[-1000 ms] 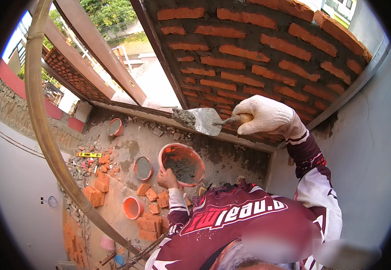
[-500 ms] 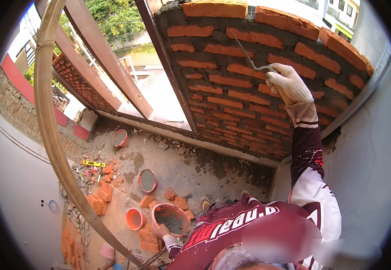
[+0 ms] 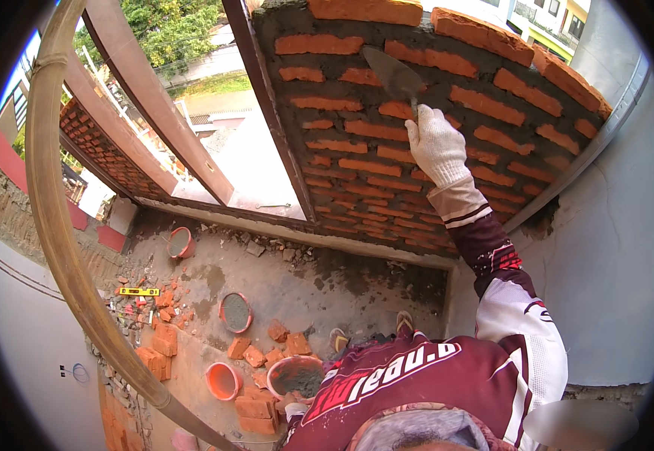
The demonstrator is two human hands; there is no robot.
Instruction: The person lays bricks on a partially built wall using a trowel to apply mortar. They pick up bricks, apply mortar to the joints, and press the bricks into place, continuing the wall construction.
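Note:
My right hand (image 3: pixel 440 146), in a pale knit glove, is closed around the handle of a trowel (image 3: pixel 394 74). The trowel's mortar-stained blade lies broadside over the upper part of the brick wall (image 3: pixel 394 161), near a mortar joint; whether it touches is hard to tell. Low beside my body, my left hand (image 3: pixel 292 398) is at the rim of a red bucket (image 3: pixel 297 377) with grey mortar in it. That hand seems closed on the rim, its fingers mostly hidden. Loose bricks (image 3: pixel 257 410) lie close to this bucket.
A curved bamboo pole (image 3: pixel 60 218) crosses the left side. On the floor are an orange bucket (image 3: pixel 224 382), a mortar-filled bucket (image 3: pixel 235 312), another bucket (image 3: pixel 181 243), a yellow spirit level (image 3: pixel 139 292) and brick rubble. Window frames (image 3: pixel 154 98) stand left of the wall; a grey wall (image 3: pixel 597 248) is at right.
My right hand has moved left and slightly down and turned the trowel, so its blade now shows flat instead of edge-on. The left hand and bucket have shifted right, closer against my body.

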